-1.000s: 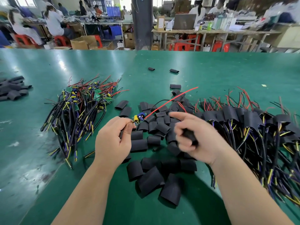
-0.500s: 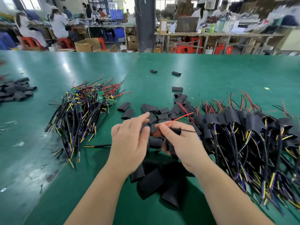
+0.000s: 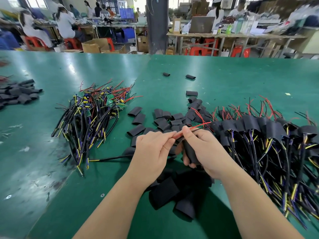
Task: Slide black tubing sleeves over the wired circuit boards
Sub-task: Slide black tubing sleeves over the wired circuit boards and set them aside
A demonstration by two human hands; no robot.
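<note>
Bare green bench (image 3: 224, 80) lies open beyond the hands, and left of the left hand (image 3: 151, 150) as far as the heap of unsleeved wired boards (image 3: 93, 114). Loose black sleeves (image 3: 165, 118) crowd under and ahead of both hands, and the sleeved bundles (image 3: 267, 135) lie close on the outer side of the right hand (image 3: 205, 152). The right hand curls its fingers round one black sleeve (image 3: 189, 152), thumb beside a red wire (image 3: 200, 125); the left hand pinches that wire, fingertips meeting the right thumb. The board is hidden between them. A second ago the hands were apart, with the board showing at the left fingertips.
</note>
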